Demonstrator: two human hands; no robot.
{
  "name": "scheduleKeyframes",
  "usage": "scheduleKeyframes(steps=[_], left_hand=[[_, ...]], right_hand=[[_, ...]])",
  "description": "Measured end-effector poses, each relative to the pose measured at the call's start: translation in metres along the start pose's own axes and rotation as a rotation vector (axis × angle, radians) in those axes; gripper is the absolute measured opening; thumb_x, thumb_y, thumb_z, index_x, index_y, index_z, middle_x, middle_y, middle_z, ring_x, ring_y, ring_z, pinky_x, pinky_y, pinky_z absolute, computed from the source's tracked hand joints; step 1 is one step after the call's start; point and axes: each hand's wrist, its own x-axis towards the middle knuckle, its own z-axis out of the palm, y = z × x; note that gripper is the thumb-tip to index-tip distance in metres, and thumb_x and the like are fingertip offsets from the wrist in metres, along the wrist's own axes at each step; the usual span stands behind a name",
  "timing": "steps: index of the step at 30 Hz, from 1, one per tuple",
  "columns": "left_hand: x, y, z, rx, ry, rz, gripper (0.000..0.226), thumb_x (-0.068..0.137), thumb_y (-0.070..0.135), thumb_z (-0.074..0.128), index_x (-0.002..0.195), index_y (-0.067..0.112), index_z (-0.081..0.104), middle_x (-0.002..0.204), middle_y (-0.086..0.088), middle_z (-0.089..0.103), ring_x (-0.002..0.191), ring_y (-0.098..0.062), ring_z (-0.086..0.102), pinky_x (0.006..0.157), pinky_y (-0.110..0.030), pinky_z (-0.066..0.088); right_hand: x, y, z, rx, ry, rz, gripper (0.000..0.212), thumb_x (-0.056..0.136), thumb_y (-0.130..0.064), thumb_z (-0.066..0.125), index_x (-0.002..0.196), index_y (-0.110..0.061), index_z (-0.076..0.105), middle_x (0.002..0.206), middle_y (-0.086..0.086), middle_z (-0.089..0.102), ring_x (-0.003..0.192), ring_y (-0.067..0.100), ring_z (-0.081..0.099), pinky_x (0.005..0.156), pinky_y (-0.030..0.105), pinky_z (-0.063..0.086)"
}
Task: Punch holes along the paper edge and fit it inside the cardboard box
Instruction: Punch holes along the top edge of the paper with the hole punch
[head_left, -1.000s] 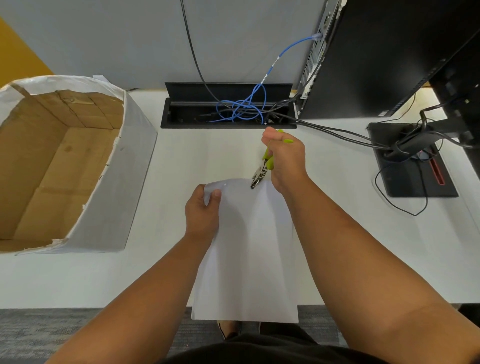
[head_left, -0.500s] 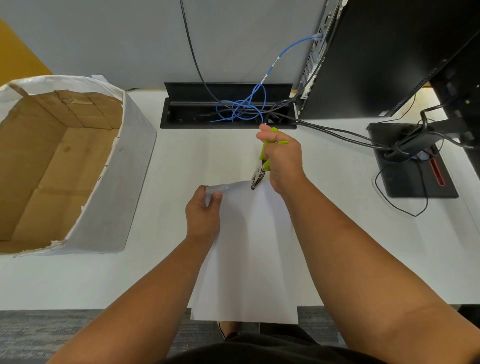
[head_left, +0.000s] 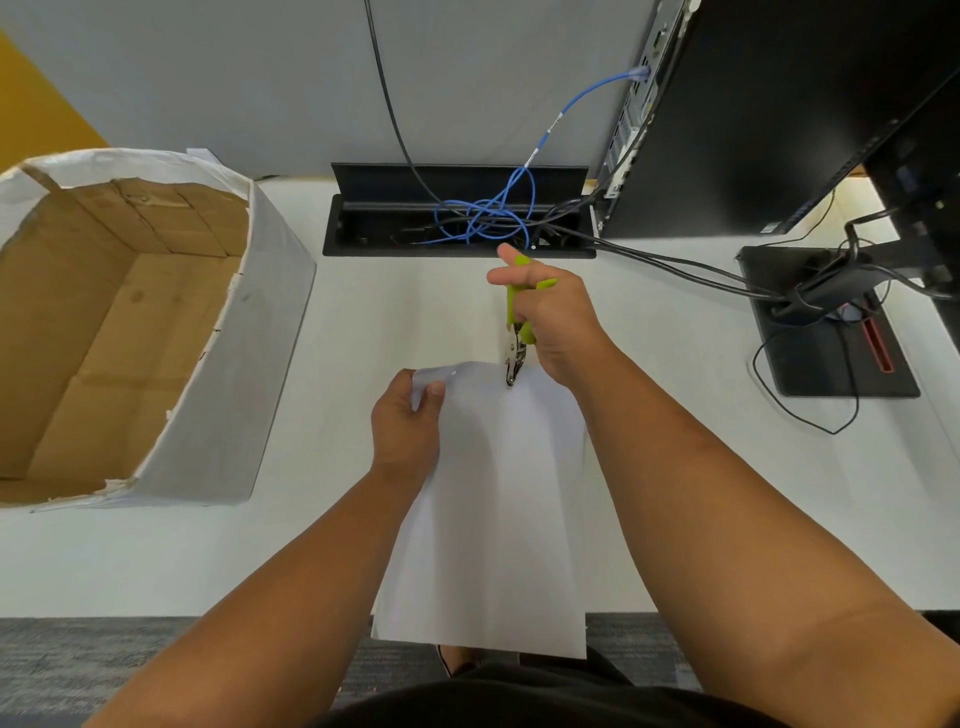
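Nearest the body, the paper (head_left: 493, 519) is hanging off the counter (head_left: 260, 561) edge, its near end out over the floor (head_left: 78, 665) and its far end lifted toward the middle. The left hand (head_left: 408, 423) is pinching the far left corner, thumb on top, fingers curled under the sheet. Just to the right, the right hand (head_left: 556, 325) is wrapping round the green handles of the punch (head_left: 516, 340), index finger sticking out past them, and the metal nose is sitting right on the paper's far edge. Whether the nose is biting down on the sheet is too small to tell. A tiny bright dot is showing on that edge between the two hands, possibly a hole, hard to say. Over on the left, well apart from the paper, the box (head_left: 156, 322) is standing open on the counter, white on the outside, brown cardboard inside. Further back, the black cable tray (head_left: 457, 213) is lying open with a blue cable (head_left: 493, 208) tangled in it. Far right, a monitor stand (head_left: 831, 332) is sitting on the counter beside the computer tower (head_left: 753, 119), black cables trailing across to it
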Motion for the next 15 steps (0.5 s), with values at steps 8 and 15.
scheduleKeyframes(steps=[8,15], left_hand=[[-0.004,0.003,0.0,0.007,-0.004,0.04,0.012,0.094,0.023,0.06,0.086,0.013,0.059,0.085,-0.008,0.065,0.077,-0.016,0.057,0.073,-0.036,0.052],[-0.004,0.003,-0.001,0.032,0.019,0.044,0.018,0.095,0.02,0.059,0.078,0.016,0.052,0.069,0.01,0.052,0.064,-0.007,0.047,0.065,-0.021,0.043]], right_hand=[[0.007,0.007,0.004,0.014,0.193,-0.037,0.049,0.082,0.02,0.041,0.09,-0.016,0.073,0.158,-0.01,0.033,0.133,0.014,0.046,0.057,0.016,0.043],[0.01,0.01,0.001,0.071,0.18,0.077,0.033,0.087,0.003,0.054,0.104,-0.019,0.073,0.125,0.006,0.062,0.08,0.015,0.056,0.061,0.024,0.046]])
